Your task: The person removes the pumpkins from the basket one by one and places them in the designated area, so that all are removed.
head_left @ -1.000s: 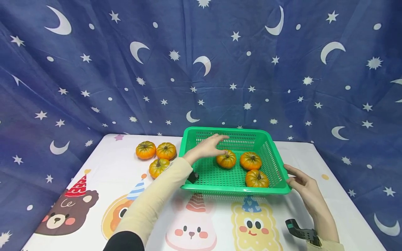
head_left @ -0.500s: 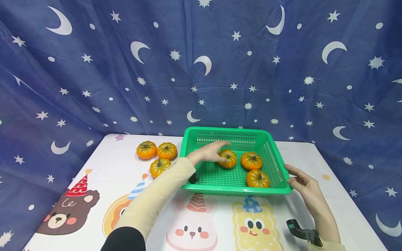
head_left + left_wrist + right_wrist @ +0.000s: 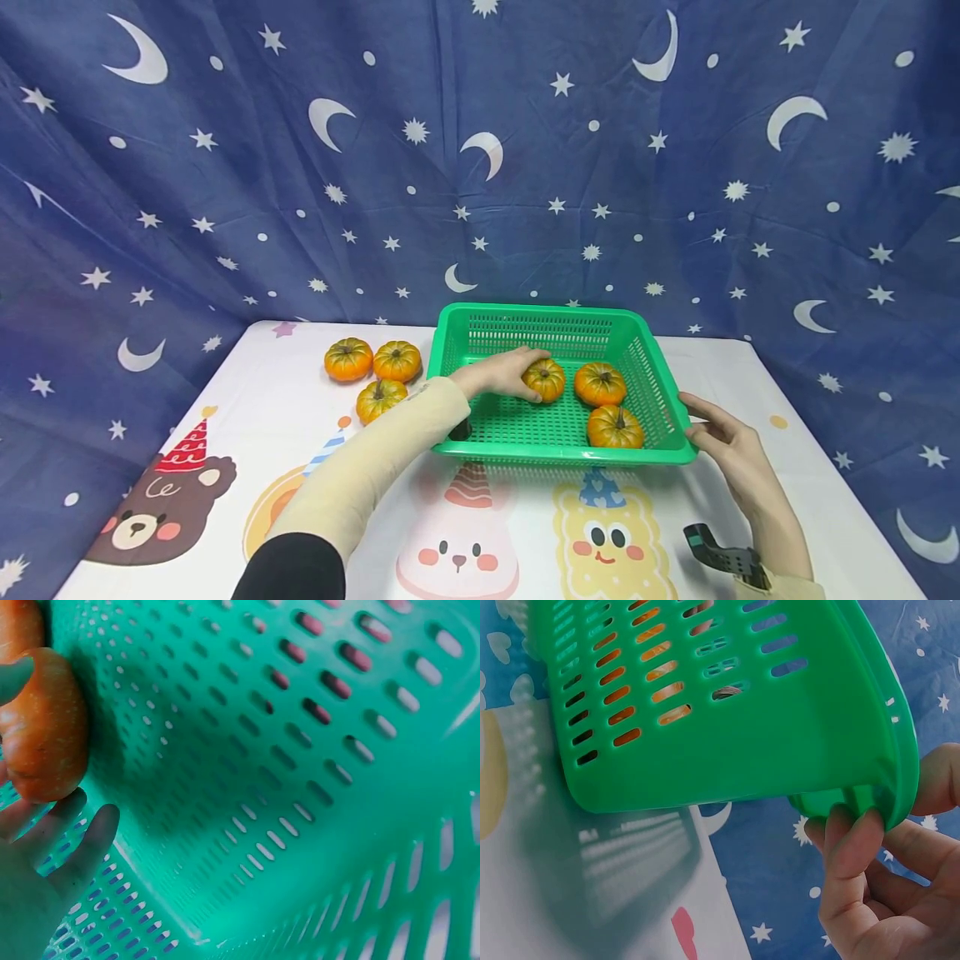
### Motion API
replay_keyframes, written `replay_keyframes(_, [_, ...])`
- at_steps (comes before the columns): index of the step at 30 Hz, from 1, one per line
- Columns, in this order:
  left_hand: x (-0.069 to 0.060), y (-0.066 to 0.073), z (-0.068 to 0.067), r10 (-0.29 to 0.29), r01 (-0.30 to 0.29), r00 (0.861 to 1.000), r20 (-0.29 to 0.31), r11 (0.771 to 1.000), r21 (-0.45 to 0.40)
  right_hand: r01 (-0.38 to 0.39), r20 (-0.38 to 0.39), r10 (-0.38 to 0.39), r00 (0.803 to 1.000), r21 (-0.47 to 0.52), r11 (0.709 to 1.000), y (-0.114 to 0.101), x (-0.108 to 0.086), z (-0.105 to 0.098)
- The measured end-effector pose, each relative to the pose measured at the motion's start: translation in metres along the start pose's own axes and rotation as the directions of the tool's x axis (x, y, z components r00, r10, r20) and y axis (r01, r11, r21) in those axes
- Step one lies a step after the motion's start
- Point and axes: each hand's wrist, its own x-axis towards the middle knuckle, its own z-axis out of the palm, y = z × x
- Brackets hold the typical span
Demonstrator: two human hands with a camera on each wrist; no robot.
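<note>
My left hand (image 3: 506,374) reaches into the green plastic basket (image 3: 540,454) and holds a small orange pumpkin (image 3: 548,381) from its left side. In the left wrist view, the thumb lies over that pumpkin (image 3: 49,735), and several fingers (image 3: 94,836) spread along its other side. Two more pumpkins, a rear one (image 3: 600,384) and a front one (image 3: 615,427), sit in the right part of the basket. My right hand (image 3: 731,446) grips the basket's right rim. The right wrist view shows fingertips (image 3: 859,840) curled under the rim (image 3: 900,750) and the thumb outside it.
Left of the basket, three pumpkins lie grouped on the table: one at far left (image 3: 348,359), one beside it (image 3: 397,361), and one in front (image 3: 381,398) close to my left sleeve. A blue star-and-moon curtain (image 3: 525,167) hangs behind the white printed tablecloth (image 3: 292,400).
My left hand has lowered inside the basket and closed round the left pumpkin, having hovered above it. The right hand stays on the rim.
</note>
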Motion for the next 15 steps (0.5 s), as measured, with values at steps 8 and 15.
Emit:
replay_keyframes(8, [0.0004, 0.0024, 0.0010, -0.011, 0.011, 1.000, 0.007, 0.998, 0.055, 0.000, -0.006, 0.000, 1.000, -0.014, 1.000, 0.0007, 0.0011, -0.0006])
replay_keyframes(15, [-0.0004, 0.0033, 0.0006, -0.023, 0.024, 1.000, -0.005, 0.997, 0.073, -0.008, 0.000, 0.008, 1.000, -0.013, 1.000, 0.0017, 0.0019, -0.0005])
